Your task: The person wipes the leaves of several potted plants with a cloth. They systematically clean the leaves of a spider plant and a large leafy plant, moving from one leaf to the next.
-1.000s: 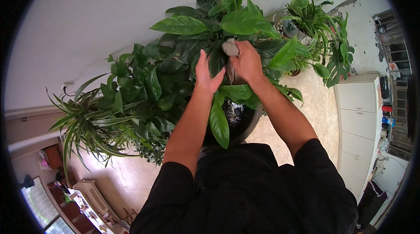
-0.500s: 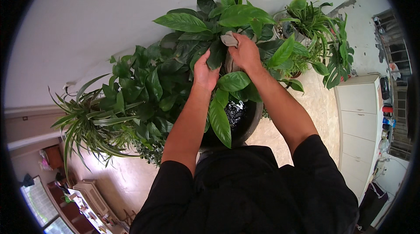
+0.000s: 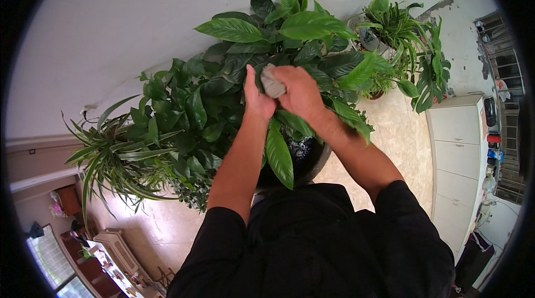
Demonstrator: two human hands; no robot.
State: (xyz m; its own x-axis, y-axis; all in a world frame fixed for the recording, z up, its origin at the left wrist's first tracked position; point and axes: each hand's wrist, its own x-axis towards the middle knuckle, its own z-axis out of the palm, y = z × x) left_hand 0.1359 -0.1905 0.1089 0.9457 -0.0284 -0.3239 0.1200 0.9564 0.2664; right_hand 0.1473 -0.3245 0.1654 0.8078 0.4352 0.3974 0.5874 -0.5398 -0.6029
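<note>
My right hand is closed on a bunched grey cloth, above the leaves of a broad-leaved potted plant. Close beside the cloth is my left hand, its thumb stretched upward and apart. The cloth and my right hand cover most of my left fingers. A dark leaf shows partly between the left thumb and the cloth; how far the hand touches it is hidden. Below my hands, a long bright green leaf hangs over the dark round pot, where a shiny dark surface shows.
A spider plant spreads at the left, and more potted plants stand at the right. A pale wall rises behind them. White cabinets line the right side, and a light wooden piece of furniture is at the lower left.
My right hand has moved left and nearer to me with the cloth, now against my left hand. The leaf between my hands is mostly covered; leaves by my right forearm have shifted.
</note>
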